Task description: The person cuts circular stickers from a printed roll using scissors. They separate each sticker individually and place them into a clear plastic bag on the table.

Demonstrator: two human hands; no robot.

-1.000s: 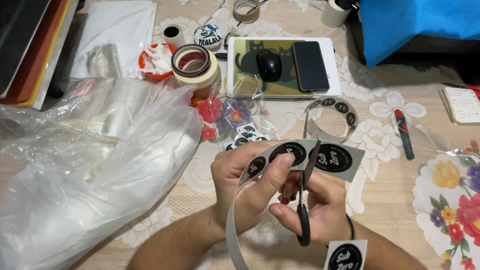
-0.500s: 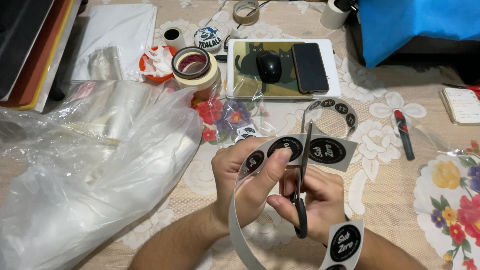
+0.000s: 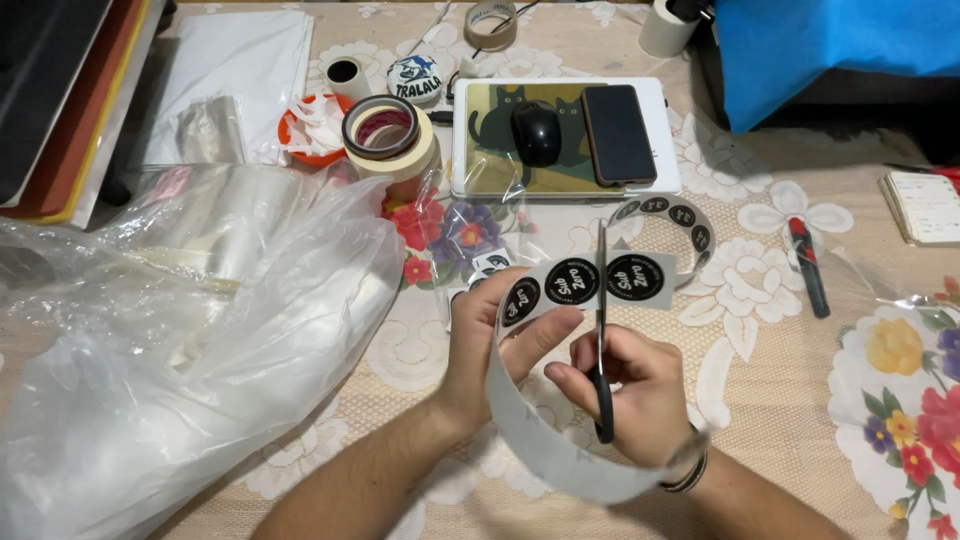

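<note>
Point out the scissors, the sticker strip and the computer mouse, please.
scissors [image 3: 601, 330]: head view, on the blades just below the strip.
sticker strip [image 3: 572, 282]: head view, on the middle round black sticker.
computer mouse [image 3: 536, 132]: head view, on its black top shell.

since 1 s ago, scissors [image 3: 601, 330] in right hand [image 3: 625, 385] swung upright btwn two round black stickers on sticker strip [image 3: 590, 282]; loose sticker at bottom edge gone.

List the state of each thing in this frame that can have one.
Scissors: blades closed on the strip, held upright by right hand.
Sticker strip: curled, pinched by left hand.
Phone: screen dark, lying on the laptop.
Laptop: closed.
Tape roll: lying flat.
Plastic bag: crumpled.
</note>
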